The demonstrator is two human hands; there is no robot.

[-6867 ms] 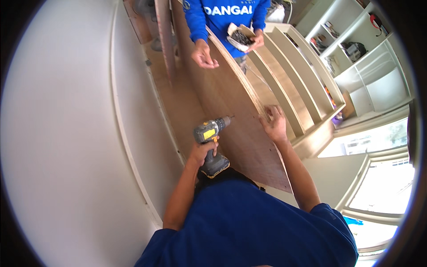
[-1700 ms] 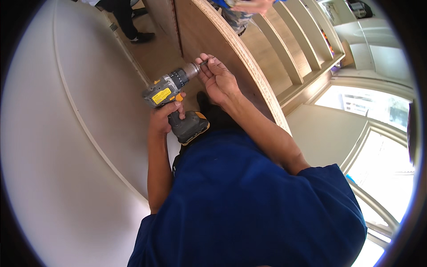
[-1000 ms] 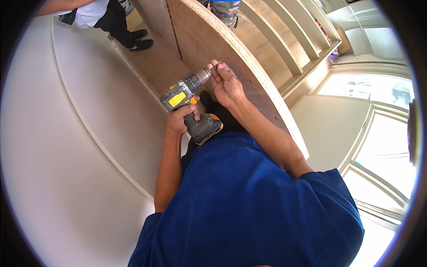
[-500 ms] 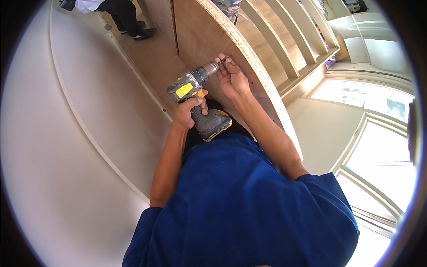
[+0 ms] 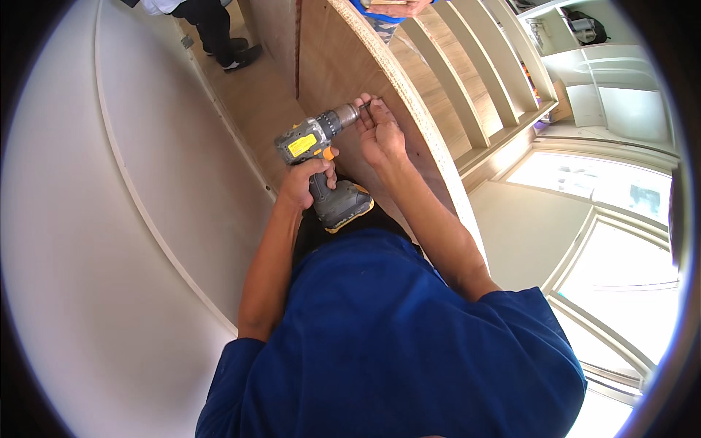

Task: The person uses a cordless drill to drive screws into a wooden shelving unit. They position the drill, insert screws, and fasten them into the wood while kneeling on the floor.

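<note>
The left hand (image 5: 301, 179) has its grip closed around the handle of a cordless drill (image 5: 298, 139), near the middle of the frame, with a finger at the orange trigger (image 5: 328, 154). The right hand (image 5: 381, 137) keeps a light grip at the drill's front end: thumb and fingertips pinch a thin dark piece (image 5: 365, 105) in line with the chuck (image 5: 342, 117), too small to tell whether bit or screw.

The drill is grey and black, scuffed, with a bright yellow label (image 5: 301, 145) on its side. It tilts so that the chuck points toward the upper right, while the battery (image 5: 346, 209) sits low, just beside the blue shirt (image 5: 409, 321).

Just beyond the right hand stands a brown plywood panel (image 5: 343, 66); its pale, rough edge curves from the top centre down to the right of the forearm. A white panel (image 5: 161, 168) fills the left of the frame. Between the two, a strip of brown floor (image 5: 252, 102) leaves room above and left of the drill, with a person in black trousers (image 5: 208, 25) at its far end, upper left. A slatted wooden frame (image 5: 467, 91) lies past the plywood edge, upper right.
</note>
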